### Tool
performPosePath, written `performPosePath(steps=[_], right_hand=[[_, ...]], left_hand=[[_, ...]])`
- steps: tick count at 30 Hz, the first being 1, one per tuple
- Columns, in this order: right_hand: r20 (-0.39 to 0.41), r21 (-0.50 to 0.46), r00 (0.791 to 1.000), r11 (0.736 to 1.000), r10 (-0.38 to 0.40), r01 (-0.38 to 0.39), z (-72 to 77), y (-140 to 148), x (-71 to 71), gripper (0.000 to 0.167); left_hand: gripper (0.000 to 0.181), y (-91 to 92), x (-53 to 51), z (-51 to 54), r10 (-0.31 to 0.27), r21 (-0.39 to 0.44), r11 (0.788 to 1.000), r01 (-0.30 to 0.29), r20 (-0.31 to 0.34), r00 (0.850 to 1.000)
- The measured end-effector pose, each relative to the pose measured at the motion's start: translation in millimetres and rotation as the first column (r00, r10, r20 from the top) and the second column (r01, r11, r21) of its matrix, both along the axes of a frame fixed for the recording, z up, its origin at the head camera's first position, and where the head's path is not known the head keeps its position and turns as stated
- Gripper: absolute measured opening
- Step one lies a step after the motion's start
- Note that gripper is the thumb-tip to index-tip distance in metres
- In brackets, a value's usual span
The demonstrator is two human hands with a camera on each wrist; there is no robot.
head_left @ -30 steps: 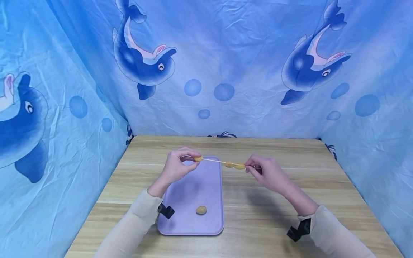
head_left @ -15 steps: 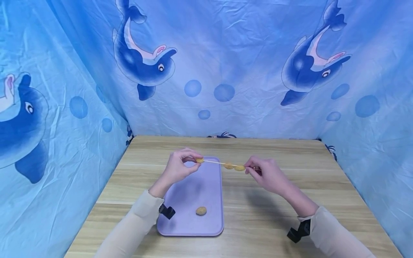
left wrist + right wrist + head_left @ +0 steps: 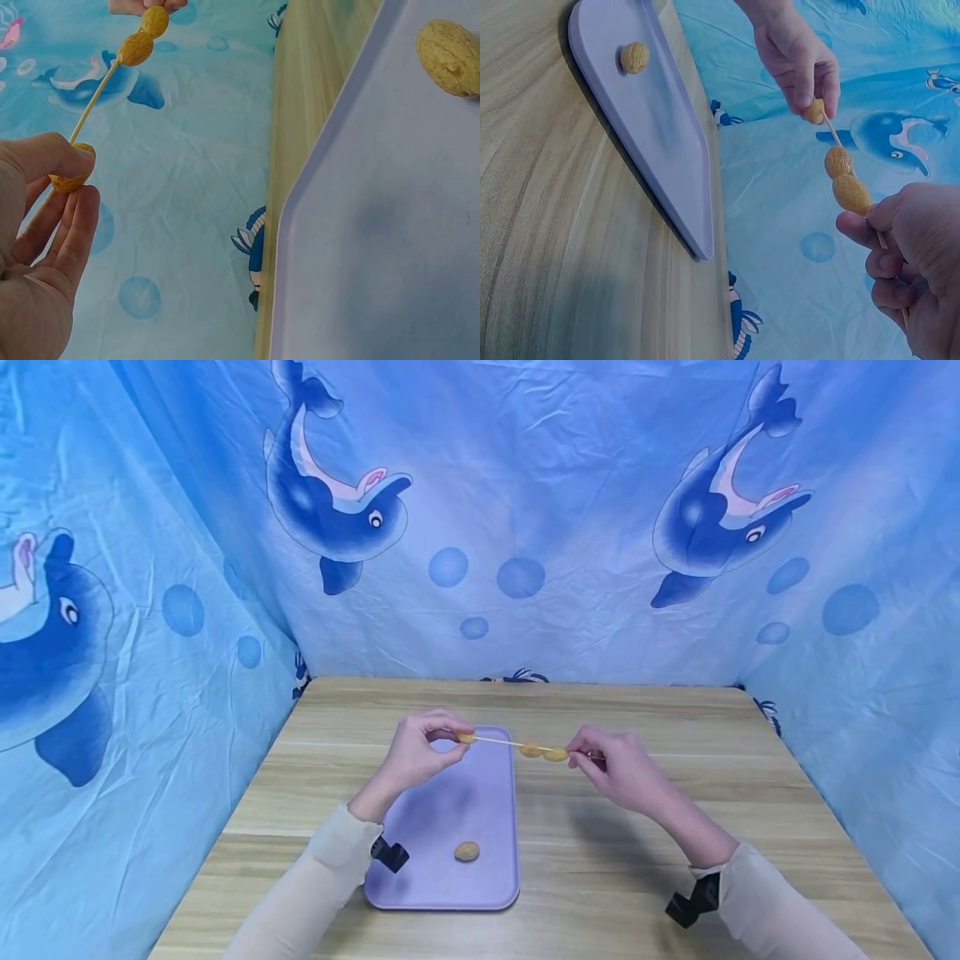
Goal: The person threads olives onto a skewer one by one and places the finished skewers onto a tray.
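My left hand (image 3: 422, 750) pinches a small yellow-brown ball (image 3: 73, 169) between thumb and fingers, at the left end of a thin stick (image 3: 94, 101). The fingers of my right hand (image 3: 618, 768) are curled round the stick's other end. Two more yellow-brown balls (image 3: 838, 162) (image 3: 852, 194) sit on the stick side by side, the outer one right by my right fingertips. A stretch of bare stick lies between them and the ball in my left hand. Whether the stick's tip is inside that ball is hidden.
Below my left hand a purple tray (image 3: 487, 793) lies on the wooden table (image 3: 637, 877). One brown ball (image 3: 467, 852) rests near the tray's front end. A blue curtain (image 3: 480, 485) with dolphins stands behind the table and along its sides.
Both hands have sunk slightly in the head view, and the left has shifted a little to the right. The bare stretch of stick looks slightly shorter. The grips are unchanged.
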State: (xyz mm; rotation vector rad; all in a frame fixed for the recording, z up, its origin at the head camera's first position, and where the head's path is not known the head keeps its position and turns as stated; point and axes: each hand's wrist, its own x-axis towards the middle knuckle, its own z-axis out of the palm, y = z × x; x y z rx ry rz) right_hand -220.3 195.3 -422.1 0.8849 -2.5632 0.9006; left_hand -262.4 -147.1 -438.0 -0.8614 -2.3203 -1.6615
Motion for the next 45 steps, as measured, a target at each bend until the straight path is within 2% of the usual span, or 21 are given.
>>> performPosePath(steps=[5,12,24,30,45], right_hand=[[0.010,-0.008,1.000,1.000,-0.002,0.002,0.0,-0.4,0.2,0.014],[-0.001,-0.004,1.000,1.000,0.003,-0.003,-1.4,-0.8,-1.0,0.008],[0.032,-0.011,0.999,1.000,0.017,-0.017,-3.0,-0.1,-1.7,0.010],[0.042,-0.004,0.999,1.000,0.022,-0.022,-1.9,-0.1,-1.8,0.010],[0.087,0.002,0.995,0.999,0.051,-0.051,-0.9,-8.6,-9.5,0.008]], left_hand=[[0.027,0.8,0.6,0.2,-0.005,-0.002,1.000,0.005,0.012,1.000],[0.027,1.4,1.2,-0.7,-0.008,-0.002,1.000,0.008,0.019,1.000],[0.027,4.4,0.4,-2.4,-0.019,-0.006,1.000,0.019,0.036,0.999],[0.027,6.2,-1.5,-4.1,-0.014,-0.038,0.999,0.015,0.043,0.999],[0.026,5.9,-1.4,-8.9,-0.010,-0.062,0.998,0.014,0.063,0.998]])
